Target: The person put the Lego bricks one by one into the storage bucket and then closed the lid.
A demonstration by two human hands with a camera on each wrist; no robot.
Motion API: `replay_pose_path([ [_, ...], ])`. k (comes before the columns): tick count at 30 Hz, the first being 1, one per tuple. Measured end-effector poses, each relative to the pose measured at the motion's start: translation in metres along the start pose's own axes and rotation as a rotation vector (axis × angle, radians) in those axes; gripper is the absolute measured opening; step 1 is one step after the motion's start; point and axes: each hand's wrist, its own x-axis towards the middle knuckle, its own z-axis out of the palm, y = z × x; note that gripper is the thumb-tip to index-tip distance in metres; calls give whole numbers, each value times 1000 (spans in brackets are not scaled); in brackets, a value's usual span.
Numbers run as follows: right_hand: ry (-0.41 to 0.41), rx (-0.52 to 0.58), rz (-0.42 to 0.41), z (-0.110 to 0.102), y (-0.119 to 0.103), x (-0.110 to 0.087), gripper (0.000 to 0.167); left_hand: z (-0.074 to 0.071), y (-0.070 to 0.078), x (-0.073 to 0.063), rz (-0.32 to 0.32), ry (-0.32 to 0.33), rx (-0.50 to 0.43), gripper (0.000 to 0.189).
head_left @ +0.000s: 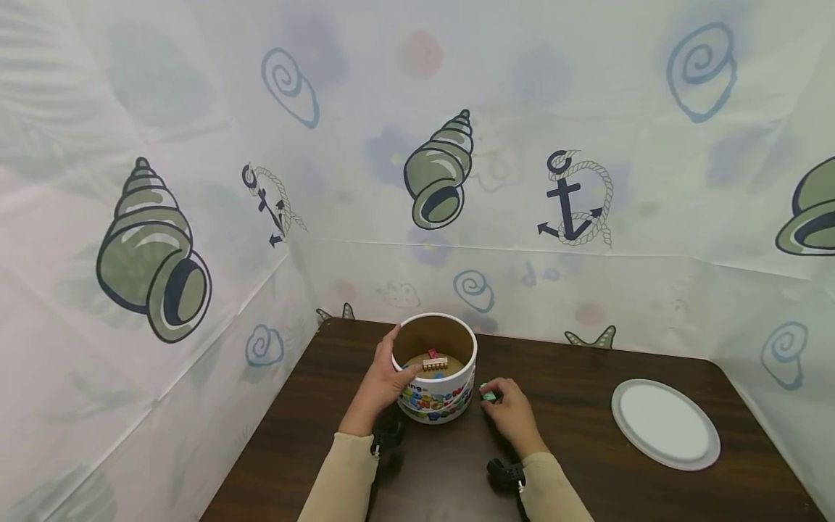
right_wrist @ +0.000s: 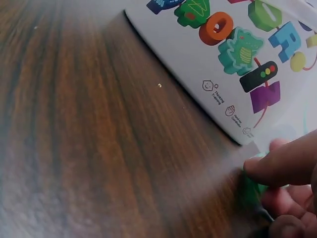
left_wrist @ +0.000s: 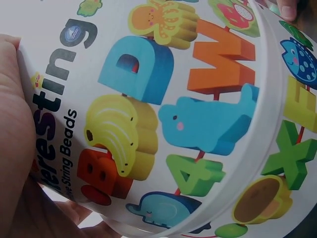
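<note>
A round white bucket (head_left: 435,404), printed with colourful string beads, stands upright on the table. My left hand (head_left: 383,378) holds its left side, with the thumb over the near rim and the fingers along the outer wall. Inside lie a few small pieces, among them a pale block with a brown toothed edge (head_left: 435,364) and a red piece (head_left: 433,353). Just right of the bucket, my right hand (head_left: 512,413) pinches a small green piece (head_left: 488,396) between thumb and fingers, low over the tabletop. The fingers cover most of that piece.
The dark wooden table (head_left: 567,449) runs back to a white curtain (head_left: 365,196) printed with shells and anchors. On the right lies a flat white disc (head_left: 667,424) with a raised rim. A black wrist strap (head_left: 505,473) sits at each wrist.
</note>
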Motion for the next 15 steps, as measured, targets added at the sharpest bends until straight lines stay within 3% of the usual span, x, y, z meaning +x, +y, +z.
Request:
replay_pose_path([
  [6, 56, 146, 53, -1, -1, 3, 36, 1, 0, 1, 8, -1, 1, 100],
  [11, 92, 184, 79, -5, 0, 3, 24, 2, 0, 2, -3, 5, -14, 98],
  [15, 90, 291, 128, -10, 2, 1, 45, 3, -1, 3, 4, 6, -12, 99],
])
